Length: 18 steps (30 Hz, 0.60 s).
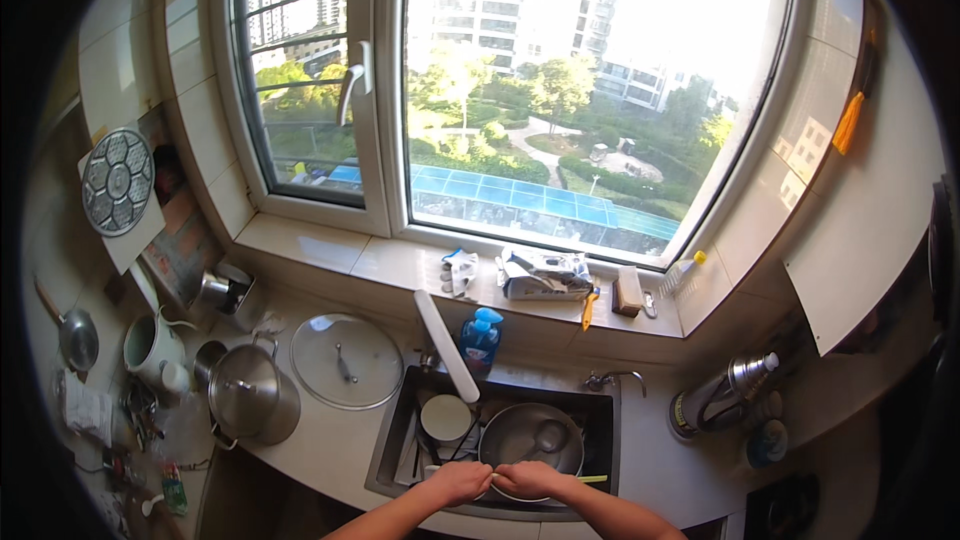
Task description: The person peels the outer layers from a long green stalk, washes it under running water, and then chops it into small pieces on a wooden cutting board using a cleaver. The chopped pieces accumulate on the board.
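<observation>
Both hands meet above the front edge of a dark sink. My left hand is closed, its knuckles up, beside my right hand, also closed. A small pale thing shows between them, too small to name. Under and behind the right hand lies a metal pan with a ladle in it. A pale bowl sits at the sink's left, near dark utensils. A thin yellow-green stick sticks out to the right of the right wrist. The long flat faucet reaches over the sink.
Left on the counter are a glass lid and a lidded steel pot. A blue soap pump bottle stands behind the sink. A small curved tap and a steel thermos are at the right. The windowsill holds gloves and a brush.
</observation>
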Tool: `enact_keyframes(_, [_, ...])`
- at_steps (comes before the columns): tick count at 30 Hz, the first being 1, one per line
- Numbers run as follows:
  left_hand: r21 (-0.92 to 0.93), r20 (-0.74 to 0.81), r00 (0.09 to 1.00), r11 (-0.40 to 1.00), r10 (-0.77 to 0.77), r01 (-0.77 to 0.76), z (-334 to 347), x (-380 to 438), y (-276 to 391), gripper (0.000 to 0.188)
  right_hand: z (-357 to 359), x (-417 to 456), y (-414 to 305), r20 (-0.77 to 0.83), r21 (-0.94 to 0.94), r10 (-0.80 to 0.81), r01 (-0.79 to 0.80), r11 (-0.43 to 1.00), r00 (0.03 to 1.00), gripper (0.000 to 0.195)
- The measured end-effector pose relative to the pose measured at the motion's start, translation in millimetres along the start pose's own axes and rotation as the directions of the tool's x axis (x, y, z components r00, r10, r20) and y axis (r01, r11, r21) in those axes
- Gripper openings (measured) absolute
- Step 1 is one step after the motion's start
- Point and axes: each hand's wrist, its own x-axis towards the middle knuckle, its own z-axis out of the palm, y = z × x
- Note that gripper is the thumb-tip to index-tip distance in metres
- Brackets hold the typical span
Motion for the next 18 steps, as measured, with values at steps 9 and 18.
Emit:
enact_keyframes(9, [0.02,-0.082,0.975,0.978,-0.207,0.209,30,57,-40,0.027,32,43,1,-0.406,0.154,0.363,-0.329,0.932,0.838,0.042])
enact_keyframes(18, [-0.987,-0.004,0.768,0.127,-0.64,0.1,59,56,-144,0.031,37,71,-41,-0.711,0.584,0.394,0.177,0.792,0.583,0.026])
